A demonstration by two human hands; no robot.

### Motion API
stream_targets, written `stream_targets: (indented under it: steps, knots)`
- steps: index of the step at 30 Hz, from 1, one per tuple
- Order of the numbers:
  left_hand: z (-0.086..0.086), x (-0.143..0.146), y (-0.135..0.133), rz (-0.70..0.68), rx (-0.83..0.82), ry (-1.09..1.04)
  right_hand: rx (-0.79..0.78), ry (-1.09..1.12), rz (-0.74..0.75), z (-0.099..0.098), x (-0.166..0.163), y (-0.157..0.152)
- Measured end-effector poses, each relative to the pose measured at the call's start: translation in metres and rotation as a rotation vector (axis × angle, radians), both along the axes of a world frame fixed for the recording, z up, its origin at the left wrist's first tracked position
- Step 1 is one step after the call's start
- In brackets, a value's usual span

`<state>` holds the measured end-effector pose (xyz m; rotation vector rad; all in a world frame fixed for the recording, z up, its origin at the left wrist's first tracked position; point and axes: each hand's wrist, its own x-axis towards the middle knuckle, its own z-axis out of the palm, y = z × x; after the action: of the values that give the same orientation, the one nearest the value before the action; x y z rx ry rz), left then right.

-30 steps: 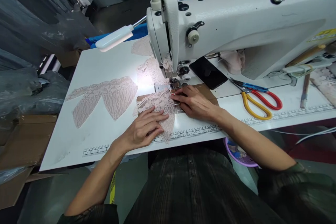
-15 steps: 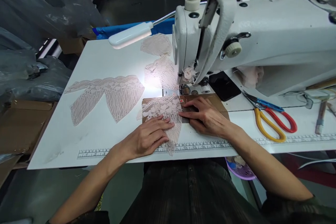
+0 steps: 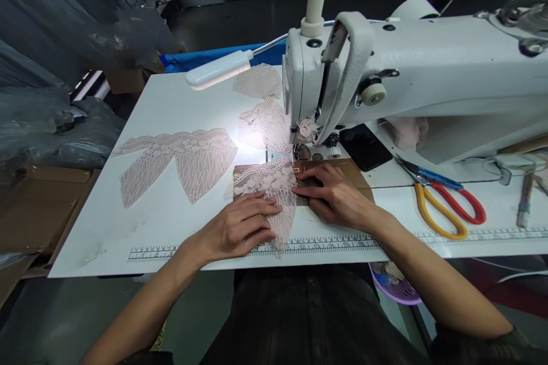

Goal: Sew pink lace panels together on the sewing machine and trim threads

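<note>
A pale pink lace piece (image 3: 285,219) lies below the needle area of the white sewing machine (image 3: 314,91), partly over a brown plate (image 3: 355,177). My left hand (image 3: 242,225) rests flat on the lace, fingers stretched to the right. At the lace's right edge, my right hand (image 3: 338,194) lies on the brown plate with its fingers extended and their tips touching the edge. More lace (image 3: 265,125) sits behind the needle, joined or overlapping with another piece (image 3: 257,81) farther back; which one I cannot tell.
Another lace piece (image 3: 201,165) is spread on the white table (image 3: 94,228) to the left. A lamp (image 3: 220,70) shines over the needle area. To the right are a black phone (image 3: 366,147) and scissors (image 3: 440,211) with yellow and red handles. A printed ruler (image 3: 329,244) runs along the front edge.
The camera view has shifted slightly, so the scene sits a little lower. Both hands and the lace stay in nearly the same place.
</note>
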<state>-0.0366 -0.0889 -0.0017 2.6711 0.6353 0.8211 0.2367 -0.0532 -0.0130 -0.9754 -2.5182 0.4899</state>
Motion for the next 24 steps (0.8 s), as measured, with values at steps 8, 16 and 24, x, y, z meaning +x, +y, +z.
stream_targets:
  steps: [8, 16, 24]
  knots:
    - [0.012, 0.025, 0.033, 0.146, 0.208, 0.211, 0.032, -0.017, -0.026, 0.0, -0.002, -0.003]
    - [-0.002, 0.037, 0.058, 0.169, 0.311, 0.534, 0.061, -0.043, -0.025, -0.001, -0.002, -0.004]
    - [-0.001, 0.041, 0.064, 0.221, 0.408, 0.649, 0.105, -0.108, -0.044, 0.004, -0.006, -0.001]
